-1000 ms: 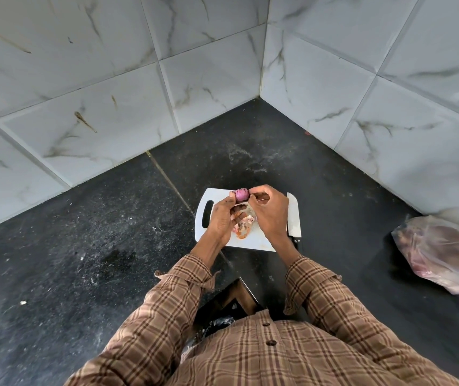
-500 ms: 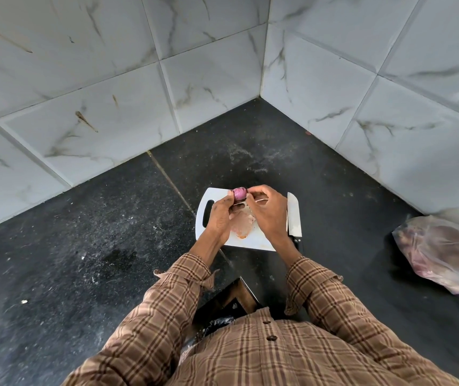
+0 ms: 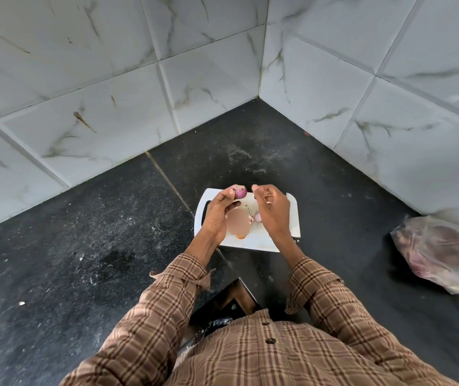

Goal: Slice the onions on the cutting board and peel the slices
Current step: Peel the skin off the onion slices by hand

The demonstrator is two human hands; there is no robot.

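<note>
Peeling step, by the look of it: left hand (image 3: 217, 215) pinches the purple onion piece (image 3: 240, 192) over the far edge of the cutting board (image 3: 261, 240). Right hand (image 3: 274, 210) just beside it, fingers curled, w/ a scrap of skin apparently pinched. Next, probably: drop the scrap, re-grip remaining skin.

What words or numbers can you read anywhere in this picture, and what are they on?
None: no readable text shows in this view.
White plastic cutting board: no print visible.
Crinkled clear plastic bag on the black stone counter: no label can be made out.
Brown checked shirt: only a pattern.
White marbled wall tiles: veins and stains, no signs.
A blurred patch on the board hides what lies there.
</note>
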